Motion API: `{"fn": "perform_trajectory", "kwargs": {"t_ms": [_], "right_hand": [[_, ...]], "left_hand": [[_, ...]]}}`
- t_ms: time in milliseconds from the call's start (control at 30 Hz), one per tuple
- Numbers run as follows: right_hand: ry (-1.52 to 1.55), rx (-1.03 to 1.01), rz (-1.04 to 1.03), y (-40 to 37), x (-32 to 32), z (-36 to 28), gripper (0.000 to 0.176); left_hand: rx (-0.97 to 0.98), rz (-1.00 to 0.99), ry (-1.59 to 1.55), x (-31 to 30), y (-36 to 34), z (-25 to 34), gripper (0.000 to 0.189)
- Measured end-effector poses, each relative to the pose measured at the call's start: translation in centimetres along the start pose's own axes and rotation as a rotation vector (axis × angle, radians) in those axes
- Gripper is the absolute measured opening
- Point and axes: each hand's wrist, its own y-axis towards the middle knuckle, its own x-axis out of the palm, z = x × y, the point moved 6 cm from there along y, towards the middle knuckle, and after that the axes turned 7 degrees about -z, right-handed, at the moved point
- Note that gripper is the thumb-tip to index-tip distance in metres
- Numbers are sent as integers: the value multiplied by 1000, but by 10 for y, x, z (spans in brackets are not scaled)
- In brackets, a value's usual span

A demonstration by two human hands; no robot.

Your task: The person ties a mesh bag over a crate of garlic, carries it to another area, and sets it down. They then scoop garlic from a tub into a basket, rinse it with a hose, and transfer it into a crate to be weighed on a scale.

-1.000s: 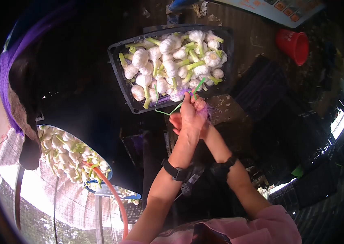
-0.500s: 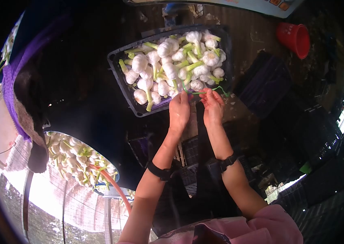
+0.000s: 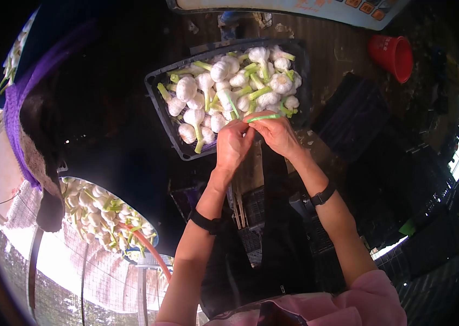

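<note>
A black plastic crate (image 3: 162, 117) holds white garlic bulbs (image 3: 219, 71) with cut green stems. Over its near edge my left hand (image 3: 232, 145) is closed, its thumb and fingers pinched on a thin green string (image 3: 264, 117). Touching it at the fingertips, my right hand (image 3: 277, 135) is also closed on the string. One stretch of string lies across the right fingers, and a loose end sticks up over the garlic. Where the string passes between the fingertips is hidden.
A red plastic cup (image 3: 392, 57) is at the upper right, near a dark purple-black crate (image 3: 351, 117). A printed panel (image 3: 305, 8) spans the top. At lower left a large container holds more garlic (image 3: 104, 212), with an orange hose (image 3: 153, 252) beside it.
My hands have come together and turned so their backs show. The right hand moved left to the left fingertips, drawing the string across its fingers.
</note>
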Motion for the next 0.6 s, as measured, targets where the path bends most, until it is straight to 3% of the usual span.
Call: {"fn": "perform_trajectory", "kwargs": {"t_ms": [67,133,233,267,367,467,567,600], "right_hand": [[-4,35,-61,-5,0,6,13],[7,173,76,-8,-12,16,11],[-29,58,119,-9,-16,-4,10],[-106,-139,116,-2,-17,-21,14],[-4,-58,-39,0,-2,-11,18],[-15,-45,-50,1,0,3,18],[-59,-51,1,-3,-1,4,14],[68,226,24,-8,3,19,15]], "left_hand": [[14,7,-32,2,-1,2,16],[-56,66,-56,2,-3,-3,17],[-60,17,-74,5,-1,-4,17],[-61,20,-71,3,1,-6,17],[28,-51,7,1,5,-5,15],[13,-127,-48,3,7,-6,12],[63,21,23,5,3,3,10],[53,94,78,5,-1,9,9]]}}
